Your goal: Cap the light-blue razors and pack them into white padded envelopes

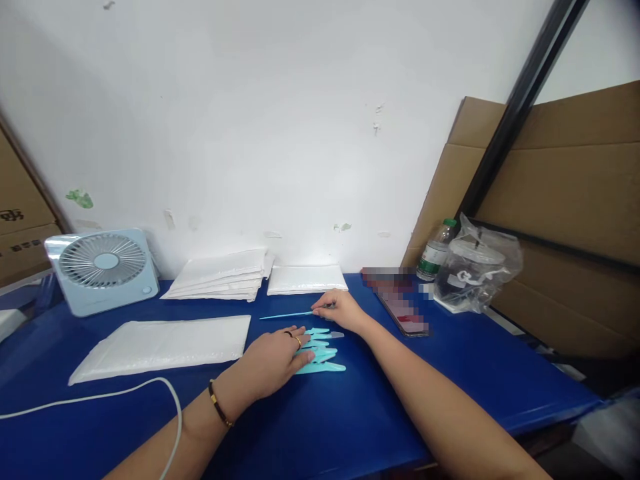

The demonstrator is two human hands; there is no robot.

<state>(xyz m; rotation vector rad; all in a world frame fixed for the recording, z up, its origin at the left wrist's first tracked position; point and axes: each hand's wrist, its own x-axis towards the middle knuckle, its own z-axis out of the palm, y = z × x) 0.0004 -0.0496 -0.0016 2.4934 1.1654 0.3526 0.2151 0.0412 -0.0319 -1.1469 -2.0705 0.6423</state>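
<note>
My left hand [274, 357] lies palm down with fingers stretched out over several turquoise plastic tools [327, 367], which look like eyebrow razors. They lie side by side on the blue table [350, 407], and their left parts are hidden under the hand. One has a clear end piece [338, 335]. Just beyond them, my right hand [340, 310] pinches the right end of a slim blue plastic tool [285, 315], its thin end pointing left. A white padded mailer [165, 347] lies flat to the left of my left hand.
At the back are a stack of white mailers [215, 273] and another mailer [306, 279]. A light blue fan [103, 270] stands left; a white cable [100, 398] crosses the front left. To the right are a phone [407, 313], a bottle [435, 253] and a bagged container [473, 270].
</note>
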